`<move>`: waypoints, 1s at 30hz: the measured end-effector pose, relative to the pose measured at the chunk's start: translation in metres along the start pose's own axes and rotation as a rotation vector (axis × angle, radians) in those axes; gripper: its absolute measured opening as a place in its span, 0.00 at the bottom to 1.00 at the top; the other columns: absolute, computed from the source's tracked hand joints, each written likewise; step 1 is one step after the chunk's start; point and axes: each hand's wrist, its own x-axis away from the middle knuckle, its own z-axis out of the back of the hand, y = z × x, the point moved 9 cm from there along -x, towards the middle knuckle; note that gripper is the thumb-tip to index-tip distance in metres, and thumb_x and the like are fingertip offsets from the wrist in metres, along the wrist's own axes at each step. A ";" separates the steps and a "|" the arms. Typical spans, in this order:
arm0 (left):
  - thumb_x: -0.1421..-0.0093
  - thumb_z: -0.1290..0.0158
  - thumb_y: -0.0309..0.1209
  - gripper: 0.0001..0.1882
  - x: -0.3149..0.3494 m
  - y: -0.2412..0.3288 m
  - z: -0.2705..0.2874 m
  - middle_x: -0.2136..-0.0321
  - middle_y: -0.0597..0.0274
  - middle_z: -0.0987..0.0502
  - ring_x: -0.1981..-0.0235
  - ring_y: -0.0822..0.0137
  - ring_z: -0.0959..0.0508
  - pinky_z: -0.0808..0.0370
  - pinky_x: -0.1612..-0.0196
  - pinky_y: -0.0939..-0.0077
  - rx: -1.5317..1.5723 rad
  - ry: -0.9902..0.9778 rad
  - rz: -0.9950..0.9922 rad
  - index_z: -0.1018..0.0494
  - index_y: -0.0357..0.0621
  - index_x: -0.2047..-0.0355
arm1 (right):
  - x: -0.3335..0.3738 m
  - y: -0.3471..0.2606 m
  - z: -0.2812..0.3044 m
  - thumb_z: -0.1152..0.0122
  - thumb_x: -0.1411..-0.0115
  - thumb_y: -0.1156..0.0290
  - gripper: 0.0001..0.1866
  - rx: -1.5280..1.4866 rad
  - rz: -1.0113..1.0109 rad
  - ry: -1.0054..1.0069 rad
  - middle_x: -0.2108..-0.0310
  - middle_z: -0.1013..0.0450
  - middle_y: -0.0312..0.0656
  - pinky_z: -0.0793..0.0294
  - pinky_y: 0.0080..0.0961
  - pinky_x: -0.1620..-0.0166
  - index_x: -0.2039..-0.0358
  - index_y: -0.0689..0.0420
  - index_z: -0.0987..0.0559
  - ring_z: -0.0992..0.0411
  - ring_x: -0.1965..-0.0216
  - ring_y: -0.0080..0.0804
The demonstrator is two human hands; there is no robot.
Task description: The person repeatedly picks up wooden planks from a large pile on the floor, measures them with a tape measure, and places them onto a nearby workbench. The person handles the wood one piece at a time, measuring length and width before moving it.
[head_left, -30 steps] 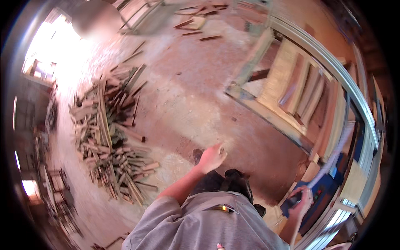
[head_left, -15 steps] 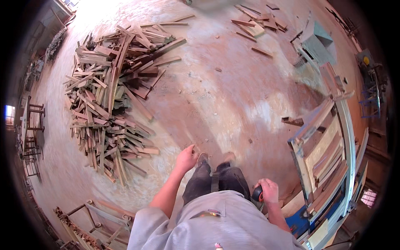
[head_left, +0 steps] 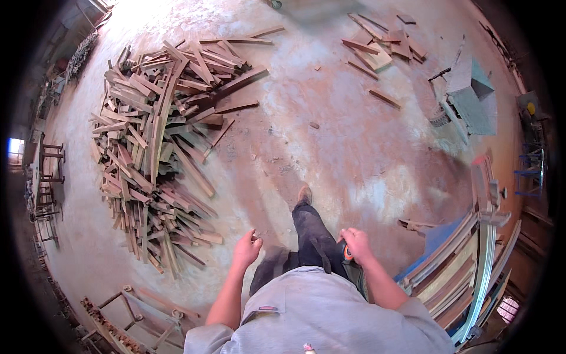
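Head | right grip (head_left: pixel 357 243) clasping black-orange tool (head_left: pixel 346 254) beneath it | left grip (head_left: pixel 246 250) half-curled, contents unclear

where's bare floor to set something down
Widest bare floor lies ahead of the left hand and right hand, between the big wood pile and the grey boxy piece, bar a few scraps. A narrower strip lies between the pile and the bench frame, far left. Crowded: the pile itself, the small wood scatter and the board stack.
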 end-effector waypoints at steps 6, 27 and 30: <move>0.43 0.45 0.38 0.28 -0.077 0.048 0.040 0.61 0.51 0.20 0.58 0.51 0.20 0.25 0.54 0.61 0.019 0.086 0.040 0.31 0.38 0.44 | -0.126 -0.047 0.063 0.45 0.37 0.61 0.17 -0.165 -0.061 -0.026 0.79 0.25 0.35 0.31 0.22 0.69 0.75 0.61 0.21 0.30 0.76 0.20; 0.40 0.50 0.40 0.15 -0.411 0.188 0.092 0.54 0.51 0.27 0.48 0.53 0.29 0.30 0.48 0.52 -0.219 -0.160 0.041 0.24 0.46 0.57 | -0.488 -0.252 -0.022 0.39 0.45 0.54 0.27 1.385 -0.080 -0.821 0.55 0.23 0.50 0.24 0.38 0.53 0.48 0.55 0.23 0.23 0.56 0.45; 0.40 0.52 0.34 0.11 -0.433 0.182 0.096 0.60 0.53 0.25 0.53 0.53 0.26 0.27 0.53 0.54 -0.246 -0.126 0.104 0.22 0.44 0.64 | -0.521 -0.324 -0.055 0.40 0.44 0.52 0.26 1.538 -0.149 -0.885 0.53 0.24 0.50 0.26 0.42 0.50 0.49 0.54 0.23 0.26 0.51 0.49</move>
